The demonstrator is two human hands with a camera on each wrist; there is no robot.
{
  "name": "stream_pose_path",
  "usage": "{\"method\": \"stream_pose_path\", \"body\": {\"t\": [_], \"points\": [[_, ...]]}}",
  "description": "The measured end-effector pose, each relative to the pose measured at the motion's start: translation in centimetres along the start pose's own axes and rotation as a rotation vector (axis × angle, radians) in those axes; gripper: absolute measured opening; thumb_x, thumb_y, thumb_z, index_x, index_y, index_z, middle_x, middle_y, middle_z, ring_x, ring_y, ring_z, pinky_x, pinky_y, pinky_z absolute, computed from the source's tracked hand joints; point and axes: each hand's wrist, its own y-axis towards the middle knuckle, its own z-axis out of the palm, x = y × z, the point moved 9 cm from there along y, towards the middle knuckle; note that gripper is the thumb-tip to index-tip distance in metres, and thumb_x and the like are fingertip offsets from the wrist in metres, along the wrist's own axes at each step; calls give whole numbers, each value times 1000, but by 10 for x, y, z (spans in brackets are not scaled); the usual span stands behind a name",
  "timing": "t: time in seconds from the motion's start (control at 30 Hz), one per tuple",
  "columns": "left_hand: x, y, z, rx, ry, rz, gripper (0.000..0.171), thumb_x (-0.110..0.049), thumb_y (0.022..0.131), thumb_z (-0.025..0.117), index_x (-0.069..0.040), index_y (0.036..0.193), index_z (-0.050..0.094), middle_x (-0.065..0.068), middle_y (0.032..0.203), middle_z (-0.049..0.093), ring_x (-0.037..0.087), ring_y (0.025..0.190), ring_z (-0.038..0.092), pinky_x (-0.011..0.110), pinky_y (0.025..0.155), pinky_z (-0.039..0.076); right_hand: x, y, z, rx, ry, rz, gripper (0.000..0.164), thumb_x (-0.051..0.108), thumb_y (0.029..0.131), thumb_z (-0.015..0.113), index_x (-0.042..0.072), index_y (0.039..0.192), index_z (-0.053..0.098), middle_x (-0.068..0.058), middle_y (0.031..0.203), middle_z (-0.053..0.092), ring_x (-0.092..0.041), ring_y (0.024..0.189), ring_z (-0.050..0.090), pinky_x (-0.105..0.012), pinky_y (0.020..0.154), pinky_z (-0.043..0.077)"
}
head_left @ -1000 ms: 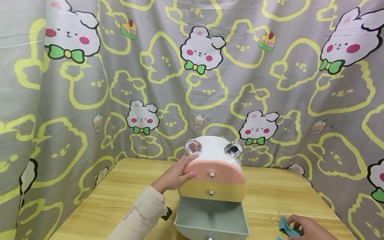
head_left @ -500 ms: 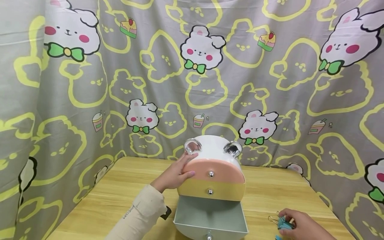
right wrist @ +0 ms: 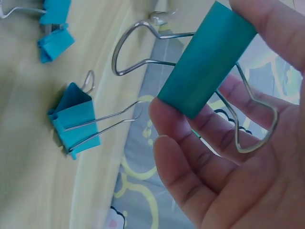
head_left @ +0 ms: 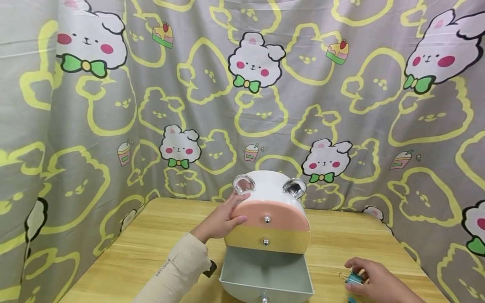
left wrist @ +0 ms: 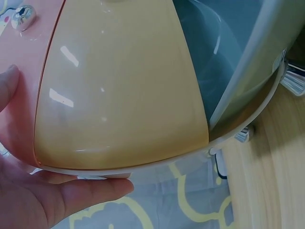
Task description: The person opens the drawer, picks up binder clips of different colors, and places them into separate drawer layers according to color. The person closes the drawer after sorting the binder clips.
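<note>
A small drawer box (head_left: 273, 185) with a white shell and silver ear shapes stands on the table. Its pink front (head_left: 265, 214) and yellow front (head_left: 246, 237) sit closed, while the grey-green bottom drawer (head_left: 267, 269) is pulled out, its visible inside bare. My left hand (head_left: 223, 219) holds the box's upper left edge, thumb on the pink front, fingers along the shell. To the drawer's right, my right hand (head_left: 373, 280) pinches a teal binder clip (right wrist: 207, 59) by its ends; both wire handles stick out. Another teal binder clip (right wrist: 78, 119) lies on the table below it.
More teal clips (right wrist: 55, 28) lie on the wooden table (head_left: 329, 248). Partly behind my left sleeve is a small black object (head_left: 210, 269), its kind unclear. A patterned grey curtain (head_left: 212, 101) hangs around the table's back and sides.
My right hand has picked among the teal clips, shifted slightly left and now pinches one binder clip, turned in the fingers. My left hand and the open drawer stay in place.
</note>
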Motion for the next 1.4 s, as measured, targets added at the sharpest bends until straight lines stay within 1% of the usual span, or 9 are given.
{"method": "stream_pose_path", "body": {"t": [0.1,0.17,0.33,0.53,0.73,0.8,1.03,1.27,1.4], "points": [[1,-1,0,-2,-1,0,59,-25,96,63,-22,148,35,23,156,20,44,135,33,63,101,31,4,0,-1,-9,-18,-14,42,20,93,66,-8,121,54,-7,102,61,-11,80,56,-33,65,48],[1,-1,1,-4,1,-1,59,-25,96,63,-22,148,35,23,155,21,43,136,32,63,101,31,6,0,-1,-16,-28,-18,42,21,93,67,-8,121,55,-8,103,61,-9,80,56,-32,64,48],[2,-2,1,1,0,-11,59,-27,96,63,-23,148,35,21,156,22,42,139,25,63,103,29,11,1,-2,-34,-47,-15,43,22,92,68,-7,121,55,-9,106,60,-11,81,57,-33,64,49],[3,-3,0,-1,1,-14,59,-27,96,63,-23,148,35,20,156,23,41,139,27,64,102,29,22,2,-1,-47,-65,-39,47,26,91,70,-7,122,55,-6,98,59,-11,78,57,-30,63,48],[3,-2,0,0,13,-12,59,-27,96,63,-23,148,35,20,153,30,39,143,16,64,103,27,31,2,1,-59,-94,-60,49,28,90,71,-6,122,55,-5,96,60,-10,77,57,-29,62,48],[2,-1,0,2,13,-14,60,-27,96,63,-23,148,35,19,153,31,38,143,16,64,103,27,33,2,1,-63,-101,-62,50,28,90,71,-6,123,55,-6,95,60,-10,77,57,-29,62,48],[1,-1,0,0,2,-16,60,-27,96,63,-23,148,35,19,154,28,38,143,15,64,104,26,39,4,1,-71,-122,-78,48,30,90,71,-4,122,56,-5,95,59,-9,76,57,-28,61,48],[2,-3,0,-6,-4,-6,59,-26,96,62,-22,148,35,20,157,19,42,139,24,64,103,28,47,4,3,-78,-130,-109,47,31,90,70,-3,120,57,-5,93,59,-8,76,56,-28,62,47],[2,-2,1,-5,-8,0,59,-27,96,62,-22,148,35,21,157,18,43,140,23,64,103,27,52,4,4,-83,-127,-120,46,30,90,70,-3,120,57,-5,94,58,-7,76,56,-28,62,47]]}}
